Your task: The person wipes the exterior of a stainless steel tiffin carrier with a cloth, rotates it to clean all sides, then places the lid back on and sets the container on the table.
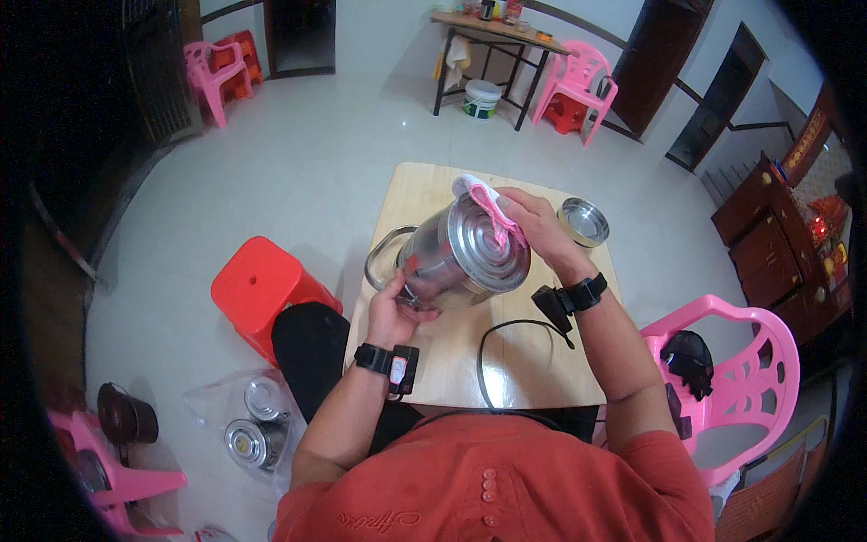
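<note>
A shiny stainless-steel canister point(440, 261) is held tilted above the small wooden table point(454, 372), its ringed round end turned up to the right. My left hand point(396, 315) grips its lower left end. My right hand point(535, 220) presses a white and pink cloth point(491, 210) on the rim of the ringed end. A curved metal handle point(379, 261) shows at the canister's left; where it joins is hidden. Beyond my right hand, a round shallow metal lid or dish point(584, 222) lies at the table's far right corner. A black cable point(482, 352) runs over the near part of the table.
A red plastic stool point(257, 284) stands left of the table, a pink plastic chair point(731, 379) at the right. Metal containers point(250, 444) in a clear plastic bag are on the floor at lower left. A side table point(501, 28) with a white bucket point(481, 99) beneath stands farther off.
</note>
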`<move>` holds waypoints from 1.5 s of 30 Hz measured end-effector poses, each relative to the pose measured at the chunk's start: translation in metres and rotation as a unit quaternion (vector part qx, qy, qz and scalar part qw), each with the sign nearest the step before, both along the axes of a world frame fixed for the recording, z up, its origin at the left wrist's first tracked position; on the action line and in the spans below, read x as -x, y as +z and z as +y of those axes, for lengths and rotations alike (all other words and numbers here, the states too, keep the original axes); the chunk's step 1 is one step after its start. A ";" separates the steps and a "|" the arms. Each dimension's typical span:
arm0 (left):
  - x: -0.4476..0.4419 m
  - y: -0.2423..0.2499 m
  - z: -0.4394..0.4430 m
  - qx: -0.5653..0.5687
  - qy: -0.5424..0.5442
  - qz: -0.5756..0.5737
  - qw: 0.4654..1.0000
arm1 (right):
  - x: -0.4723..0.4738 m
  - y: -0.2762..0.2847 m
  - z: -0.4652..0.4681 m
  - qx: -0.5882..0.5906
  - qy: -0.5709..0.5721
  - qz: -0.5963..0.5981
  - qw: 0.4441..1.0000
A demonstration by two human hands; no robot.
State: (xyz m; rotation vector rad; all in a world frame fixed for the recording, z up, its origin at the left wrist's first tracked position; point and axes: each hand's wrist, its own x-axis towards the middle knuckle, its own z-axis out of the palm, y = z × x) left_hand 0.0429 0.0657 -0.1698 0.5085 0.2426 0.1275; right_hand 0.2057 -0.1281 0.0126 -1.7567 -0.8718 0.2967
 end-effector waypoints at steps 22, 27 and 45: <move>-0.001 -0.009 0.010 0.016 0.001 0.009 1.000 | 0.012 -0.113 -0.007 -0.310 -0.077 0.247 0.915; -0.001 -0.008 0.014 0.018 -0.020 0.001 1.000 | 0.011 -0.140 -0.015 -0.321 -0.058 0.241 0.914; 0.000 -0.001 0.022 0.032 -0.006 0.066 0.997 | 0.017 -0.116 -0.027 -0.258 0.006 0.208 0.943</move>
